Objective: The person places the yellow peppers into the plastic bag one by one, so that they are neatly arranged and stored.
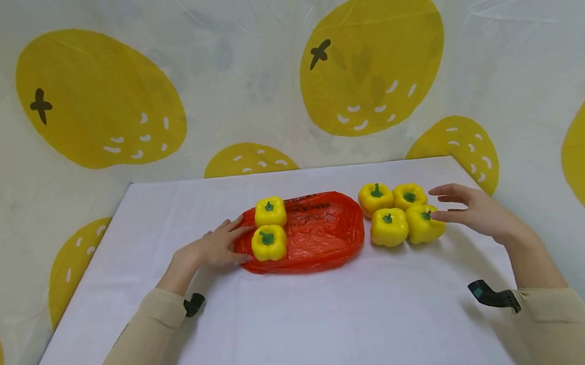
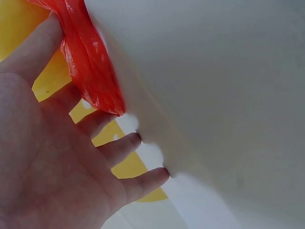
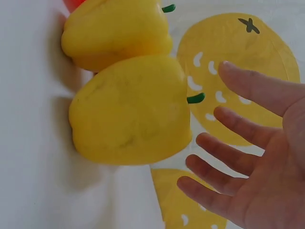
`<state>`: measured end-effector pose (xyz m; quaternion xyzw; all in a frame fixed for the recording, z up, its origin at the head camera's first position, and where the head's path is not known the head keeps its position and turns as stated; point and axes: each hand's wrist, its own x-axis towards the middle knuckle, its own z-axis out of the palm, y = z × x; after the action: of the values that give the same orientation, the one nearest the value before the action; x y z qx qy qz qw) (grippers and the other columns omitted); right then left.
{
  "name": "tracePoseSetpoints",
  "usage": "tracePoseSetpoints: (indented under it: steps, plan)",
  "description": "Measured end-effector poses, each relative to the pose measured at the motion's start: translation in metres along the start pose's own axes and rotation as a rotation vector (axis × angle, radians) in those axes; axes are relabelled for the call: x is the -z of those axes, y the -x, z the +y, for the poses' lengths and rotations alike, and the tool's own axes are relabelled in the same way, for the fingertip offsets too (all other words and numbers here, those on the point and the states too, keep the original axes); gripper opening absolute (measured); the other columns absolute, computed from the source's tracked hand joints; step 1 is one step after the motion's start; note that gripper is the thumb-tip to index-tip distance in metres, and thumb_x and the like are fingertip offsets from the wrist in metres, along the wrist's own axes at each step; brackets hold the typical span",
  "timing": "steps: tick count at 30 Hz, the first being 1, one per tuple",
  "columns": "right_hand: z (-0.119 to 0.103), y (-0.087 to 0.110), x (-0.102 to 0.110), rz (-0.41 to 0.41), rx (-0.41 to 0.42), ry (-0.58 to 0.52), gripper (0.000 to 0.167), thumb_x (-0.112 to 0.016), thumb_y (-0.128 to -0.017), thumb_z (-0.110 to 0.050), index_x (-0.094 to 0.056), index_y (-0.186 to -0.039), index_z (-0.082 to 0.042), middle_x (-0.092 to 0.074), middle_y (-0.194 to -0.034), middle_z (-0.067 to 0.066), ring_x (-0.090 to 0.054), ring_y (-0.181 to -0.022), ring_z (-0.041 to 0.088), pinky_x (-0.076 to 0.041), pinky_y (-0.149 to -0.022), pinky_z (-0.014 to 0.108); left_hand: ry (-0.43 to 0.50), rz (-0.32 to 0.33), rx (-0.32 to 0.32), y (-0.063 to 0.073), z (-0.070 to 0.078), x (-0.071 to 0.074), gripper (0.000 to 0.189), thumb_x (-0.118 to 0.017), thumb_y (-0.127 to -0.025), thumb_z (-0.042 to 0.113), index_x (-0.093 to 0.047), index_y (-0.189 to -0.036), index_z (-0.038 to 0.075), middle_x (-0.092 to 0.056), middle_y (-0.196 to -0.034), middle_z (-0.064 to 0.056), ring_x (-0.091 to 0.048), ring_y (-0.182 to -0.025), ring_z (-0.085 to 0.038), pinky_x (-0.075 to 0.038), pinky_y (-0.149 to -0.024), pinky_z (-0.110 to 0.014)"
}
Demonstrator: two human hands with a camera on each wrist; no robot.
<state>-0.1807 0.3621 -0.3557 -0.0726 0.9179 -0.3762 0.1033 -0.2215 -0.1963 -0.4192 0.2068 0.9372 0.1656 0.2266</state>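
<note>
A red plastic bag point(image 1: 322, 231) with dark print lies flat on the table, and two yellow bell peppers stand on its left part, a rear one point(image 1: 270, 214) and a front one point(image 1: 269, 244). My left hand point(image 1: 220, 246) is at the bag's left end with fingers spread; in the left wrist view its thumb meets the red plastic point(image 2: 90, 62). Right of the bag several more yellow bell peppers point(image 1: 389, 229) stand close together. Beside the front right pepper point(image 3: 131, 112), my right hand point(image 1: 481, 216) hovers with fingers apart, holding nothing.
A white cloth covers the table point(image 1: 304, 325). Behind it hangs a pale curtain point(image 1: 243, 83) printed with large yellow fruit. Dark straps show at both wrists, with a small black device point(image 1: 492, 295) on the right one.
</note>
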Motion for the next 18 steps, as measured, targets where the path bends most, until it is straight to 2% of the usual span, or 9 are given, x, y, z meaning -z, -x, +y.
tracePoseSetpoints:
  steps: [11,18]
  plan:
    - [0.012,0.005,-0.001,-0.086,0.046,0.003,0.070,-0.074,-0.096,-0.031,-0.042,-0.152,-0.006,-0.040,-0.155,0.024,-0.036,-0.140,0.048,-0.035,-0.102,0.072,-0.001,-0.001,0.003,0.002,0.003,0.002,0.086,-0.071,-0.092,0.050,-0.031,-0.163,0.022,-0.013,-0.170,-0.017,-0.008,-0.153,-0.047,-0.014,-0.113,-0.076]
    - [0.016,0.003,-0.004,-0.105,0.058,-0.020,0.071,-0.076,-0.094,-0.024,-0.041,-0.153,-0.004,-0.040,-0.155,0.024,-0.037,-0.139,0.049,-0.032,-0.104,0.075,-0.010,0.000,-0.011,0.000,0.000,0.000,0.086,-0.070,-0.093,0.051,-0.032,-0.163,0.021,-0.013,-0.170,-0.018,-0.009,-0.153,-0.048,-0.015,-0.113,-0.076]
